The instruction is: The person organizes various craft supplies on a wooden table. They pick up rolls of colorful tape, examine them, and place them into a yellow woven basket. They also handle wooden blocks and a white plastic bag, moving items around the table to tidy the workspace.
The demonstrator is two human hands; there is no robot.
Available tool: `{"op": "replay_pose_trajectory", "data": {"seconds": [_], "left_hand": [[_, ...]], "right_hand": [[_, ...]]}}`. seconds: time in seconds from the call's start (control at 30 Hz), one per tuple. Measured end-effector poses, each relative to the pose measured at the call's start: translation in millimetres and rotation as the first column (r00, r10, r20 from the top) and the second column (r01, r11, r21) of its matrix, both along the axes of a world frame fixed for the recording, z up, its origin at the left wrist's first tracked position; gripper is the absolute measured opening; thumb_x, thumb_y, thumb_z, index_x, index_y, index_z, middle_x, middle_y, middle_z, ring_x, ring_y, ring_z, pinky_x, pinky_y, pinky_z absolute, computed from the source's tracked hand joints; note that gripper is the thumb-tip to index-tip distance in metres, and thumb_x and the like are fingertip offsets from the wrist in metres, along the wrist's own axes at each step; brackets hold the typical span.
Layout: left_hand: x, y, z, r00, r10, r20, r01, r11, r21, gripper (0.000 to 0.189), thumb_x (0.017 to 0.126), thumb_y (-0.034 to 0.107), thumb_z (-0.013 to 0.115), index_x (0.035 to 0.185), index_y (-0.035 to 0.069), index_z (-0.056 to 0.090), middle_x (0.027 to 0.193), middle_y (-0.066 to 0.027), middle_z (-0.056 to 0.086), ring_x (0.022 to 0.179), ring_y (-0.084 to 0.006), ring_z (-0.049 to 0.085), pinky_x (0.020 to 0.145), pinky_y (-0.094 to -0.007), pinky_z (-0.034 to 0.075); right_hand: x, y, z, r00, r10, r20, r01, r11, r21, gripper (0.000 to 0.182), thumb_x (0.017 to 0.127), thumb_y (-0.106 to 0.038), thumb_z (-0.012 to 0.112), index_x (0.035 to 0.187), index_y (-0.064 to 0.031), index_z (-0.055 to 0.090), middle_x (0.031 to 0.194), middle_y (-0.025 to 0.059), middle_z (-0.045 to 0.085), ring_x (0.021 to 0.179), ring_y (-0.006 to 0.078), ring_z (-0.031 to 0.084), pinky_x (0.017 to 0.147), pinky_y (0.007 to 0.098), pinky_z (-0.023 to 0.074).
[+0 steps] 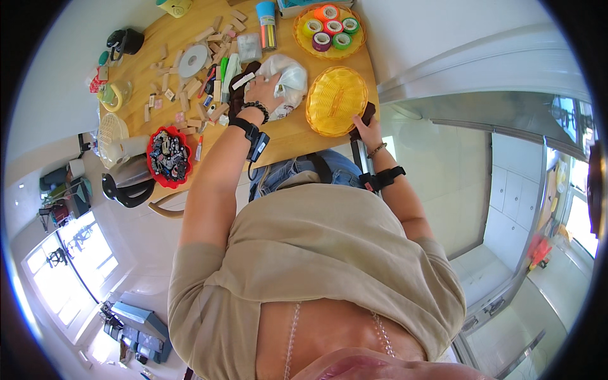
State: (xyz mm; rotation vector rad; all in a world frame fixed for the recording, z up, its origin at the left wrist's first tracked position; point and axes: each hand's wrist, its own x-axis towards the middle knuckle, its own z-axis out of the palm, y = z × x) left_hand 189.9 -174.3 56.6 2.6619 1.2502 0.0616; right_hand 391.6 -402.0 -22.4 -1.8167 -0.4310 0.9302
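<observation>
My left hand lies over a white plastic bag, its fingers bent onto the bag; whether it grips is unclear. Dark brown cloth with a white tag lies beside that hand. At the table's right edge, my right hand has its thumb over the rim of an oval yellow woven basket; its other fingers are partly hidden. Something dark brown shows behind the basket, next to these fingers. Beyond it stands another yellow basket holding several colored tape rolls.
Scattered wooden blocks, a white spool, a clear-bodied pen holder and a black mug occupy the wooden table. Nearer the left edge are a red scalloped bowl of small dark parts and a kettle.
</observation>
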Motion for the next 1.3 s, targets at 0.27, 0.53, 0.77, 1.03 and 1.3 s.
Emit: {"op": "replay_pose_trajectory", "data": {"seconds": [0.27,0.53,0.77,1.03,1.3], "left_hand": [[-20.3,40.0,36.8,0.559,0.559,0.613,0.007,0.736,-0.677,0.03,0.073,0.014,0.062,0.099,0.003,0.054,0.084,-0.012,0.061,0.072,-0.0227,0.059,0.065,-0.031,0.047],[-67.0,-3.5,185.7,0.073,0.984,0.161,0.924,-0.005,-0.383,0.052,0.086,0.038,0.043,0.124,0.003,0.04,0.121,-0.0148,0.048,0.111,-0.0281,0.047,0.093,-0.0451,0.038],[-67.5,10.2,140.5,0.157,0.49,0.857,0.879,0.326,-0.347,0.042,0.09,0.026,0.038,0.123,0.002,0.04,0.118,-0.0136,0.051,0.103,-0.0264,0.053,0.091,-0.0398,0.041],[-119.2,-7.3,166.2,0.146,0.954,0.261,0.919,-0.033,-0.393,0.042,0.089,0.028,0.04,0.122,0.002,0.043,0.116,-0.0141,0.052,0.102,-0.0256,0.054,0.09,-0.0372,0.043],[-160.2,24.2,146.1,-0.025,0.966,0.256,0.812,0.169,-0.558,0.037,0.09,0.027,0.04,0.118,0.003,0.044,0.109,-0.0119,0.056,0.098,-0.0219,0.055,0.085,-0.0338,0.046]], "right_hand": [[2.9,4.3,47.1,0.95,-0.29,-0.118,0.305,0.942,0.142,0.03,0.086,-0.03,0.054,0.092,-0.0002,0.055,0.076,0.0014,0.057,0.059,0.0094,0.054,0.051,0.022,0.0451],[-54.5,54.6,185.0,0.998,0.007,0.068,-0.045,0.821,0.569,0.027,0.088,-0.011,0.048,0.112,0.0014,0.048,0.103,0.0036,0.054,0.09,0.0086,0.049,0.079,0.0234,0.0424],[-148.7,126.5,256.0,0.449,0.096,0.889,-0.728,0.616,0.301,0.049,0.067,-0.018,0.064,0.115,-0.0181,0.053,0.129,0.0178,0.035,0.123,0.0404,0.026,0.094,0.053,0.0289],[-148.6,188.9,239.9,0.778,-0.078,0.624,-0.35,0.77,0.533,0.031,0.08,-0.013,0.052,0.11,-0.0047,0.052,0.11,0.0173,0.052,0.103,0.0303,0.05,0.086,0.0336,0.0407],[-191.2,171.4,179.0,0.925,0.259,0.279,-0.363,0.819,0.445,0.028,0.086,-0.016,0.05,0.108,0.002,0.051,0.084,0.0048,0.056,0.073,0.0097,0.051,0.065,0.0234,0.0435]]}}
